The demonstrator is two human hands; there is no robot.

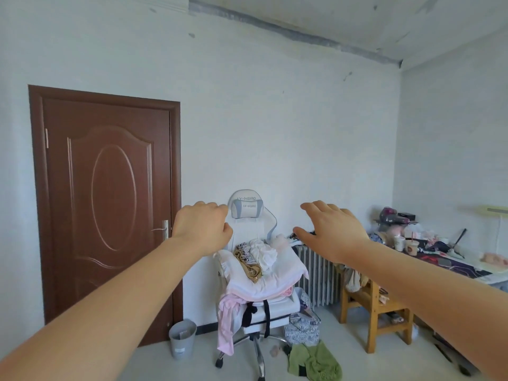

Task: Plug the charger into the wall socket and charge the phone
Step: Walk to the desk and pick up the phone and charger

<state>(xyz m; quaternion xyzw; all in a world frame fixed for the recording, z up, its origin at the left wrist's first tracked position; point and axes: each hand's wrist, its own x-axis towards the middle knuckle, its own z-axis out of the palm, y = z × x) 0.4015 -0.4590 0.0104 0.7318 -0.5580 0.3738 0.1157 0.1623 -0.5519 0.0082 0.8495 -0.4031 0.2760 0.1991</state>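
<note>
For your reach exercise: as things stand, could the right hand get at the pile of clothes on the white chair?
Probably yes: the right hand hangs open and empty, nothing between it and the clothes heaped on the chair.

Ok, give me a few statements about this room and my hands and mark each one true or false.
1. Both hands, left hand and right hand, are empty. True.
2. The brown door stands wide open. False: it is shut.
3. Clothes are piled on the white chair. True.
4. The grey bin sits on the desk. False: it is on the floor by the door.
5. A charger is in the right hand. False: no charger shows.
</note>
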